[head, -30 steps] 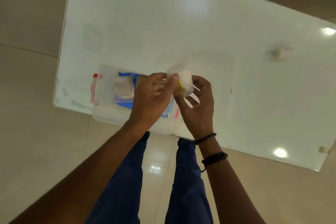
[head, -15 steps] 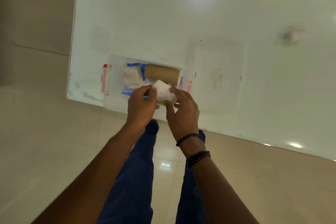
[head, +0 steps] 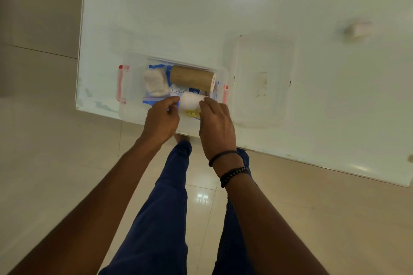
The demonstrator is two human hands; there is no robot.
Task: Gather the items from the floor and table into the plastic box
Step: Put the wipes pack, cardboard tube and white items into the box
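Both hands hold a white roll (head: pixel 191 101) over the near side of the plastic box (head: pixel 131 78): left hand (head: pixel 161 118) pinches its left end, right hand (head: pixel 216 125) grips the right end. Fingertips are mostly hidden behind the roll. A yellow bit under the roll is too small to identify. In the box: brown cardboard tube (head: pixel 192 77), white gauze wad (head: pixel 156 82), wipes packet (head: pixel 185 91) partly covered. Clear lid (head: pixel 263 78) sits on the table (head: pixel 201 6) right of the box, faint. Blurred small white object (head: pixel 357 29) far right, unidentifiable.

Both hands lowered white bundle (head: pixel 190 102) down into plastic box (head: pixel 131 87).
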